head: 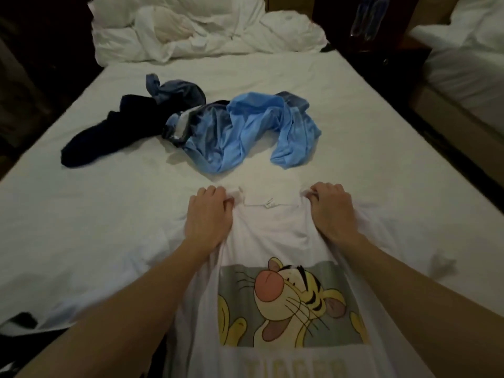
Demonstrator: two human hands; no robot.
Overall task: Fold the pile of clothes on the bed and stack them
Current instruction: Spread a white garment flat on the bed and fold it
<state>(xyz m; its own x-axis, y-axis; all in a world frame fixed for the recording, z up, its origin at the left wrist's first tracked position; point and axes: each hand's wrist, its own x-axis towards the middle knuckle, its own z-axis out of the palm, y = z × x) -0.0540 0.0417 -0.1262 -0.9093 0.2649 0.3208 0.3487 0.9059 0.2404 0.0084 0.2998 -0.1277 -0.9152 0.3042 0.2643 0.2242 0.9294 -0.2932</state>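
Observation:
A white T-shirt point(270, 227) with a cartoon tiger print lies face up at the near edge of the bed point(109, 214), collar pointing away from me. My left hand point(210, 214) pinches the shirt's left shoulder beside the collar. My right hand point(331, 211) pinches the right shoulder. Farther up the bed lies a crumpled light blue garment point(245, 132). A dark navy garment point(109, 137) and a grey-blue one point(174, 91) are bunched to its left.
A rumpled white duvet point(196, 28) is heaped at the head of the bed. A second bed point(463, 64) stands at the right, past a dark gap holding a nightstand with plastic bottles point(371, 15). Dark floor lies left of the mattress.

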